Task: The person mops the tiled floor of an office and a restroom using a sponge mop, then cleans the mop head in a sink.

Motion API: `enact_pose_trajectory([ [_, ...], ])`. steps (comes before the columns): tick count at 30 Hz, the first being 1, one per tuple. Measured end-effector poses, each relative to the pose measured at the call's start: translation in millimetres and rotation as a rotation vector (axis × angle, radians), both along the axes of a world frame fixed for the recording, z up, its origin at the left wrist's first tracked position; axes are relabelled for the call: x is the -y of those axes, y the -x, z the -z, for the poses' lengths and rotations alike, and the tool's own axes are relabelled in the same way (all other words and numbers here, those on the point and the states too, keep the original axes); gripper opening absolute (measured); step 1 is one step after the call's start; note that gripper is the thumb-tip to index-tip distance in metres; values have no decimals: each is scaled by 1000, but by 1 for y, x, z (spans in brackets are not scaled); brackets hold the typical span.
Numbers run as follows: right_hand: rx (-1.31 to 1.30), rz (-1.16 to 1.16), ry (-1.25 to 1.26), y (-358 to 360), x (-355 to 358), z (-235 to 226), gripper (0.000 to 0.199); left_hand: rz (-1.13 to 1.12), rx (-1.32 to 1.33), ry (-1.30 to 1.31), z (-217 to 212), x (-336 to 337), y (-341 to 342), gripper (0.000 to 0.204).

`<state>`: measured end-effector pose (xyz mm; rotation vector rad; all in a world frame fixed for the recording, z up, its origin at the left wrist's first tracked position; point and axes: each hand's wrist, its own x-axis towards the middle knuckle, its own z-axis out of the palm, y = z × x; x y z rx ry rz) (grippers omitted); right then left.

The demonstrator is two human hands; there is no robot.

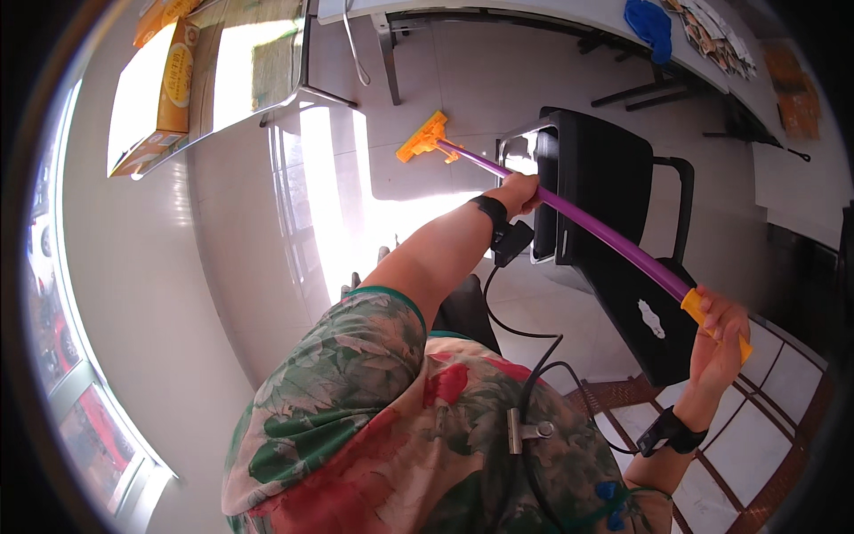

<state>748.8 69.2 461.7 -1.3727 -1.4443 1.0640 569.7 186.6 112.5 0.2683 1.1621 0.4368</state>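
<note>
"So, how do the hands look?"

"Both closed on the mop point(485, 164). I have the left hand point(522, 190) around its purple pole point(614, 238), and the right hand point(722, 325) curled over the yellow grip point(694, 305) at the near end."

"And the far end?"

"Past the left hand, the orange head point(423, 138) sits over the tiled floor point(427, 76), between the black chair point(605, 178) and the surface point(276, 69) bearing the carton point(175, 89)."

"How would you work it?"

"I'd steer with the left, set the angle with the right, keep the head's edge level, and mind the chair close beside the pole."

"What can't you make out?"

"Whether the head presses on the tiles, or how tight either grip is. The left palm is hidden, glare bleaches the floor, and the rim crops the carton's surroundings."
</note>
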Motion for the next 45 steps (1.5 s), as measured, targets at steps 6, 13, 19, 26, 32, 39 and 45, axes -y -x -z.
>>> enact_pose_trajectory([
  [6, 161, 40, 85, -33, 41, -11, 93, -440, 423, 228, 13, -6, 12, 11],
  [13, 678, 807, -265, -163, 143, -30, 56, -714, 604, 271, -45, -72, 122, 45],
  [19, -300, 1083, 292, -188, 208, 61, 101, -815, 591, 413, -68, -90, 169, 84],
  [26, -722, 1035, 321, -179, 150, 73, 85, -728, 397, 391, -57, -113, 165, 66],
  [32, -556, 1205, 297, -178, 128, 94, 75, -537, 210, 270, -63, -99, 142, 44],
  [39, -473, 1268, 386, -208, 131, 98, 58, -470, 316, 331, -61, -88, 126, 79],
  [45, -381, 1211, 480, -224, 121, 95, 45, -672, 370, 361, -51, -97, 135, 57],
])
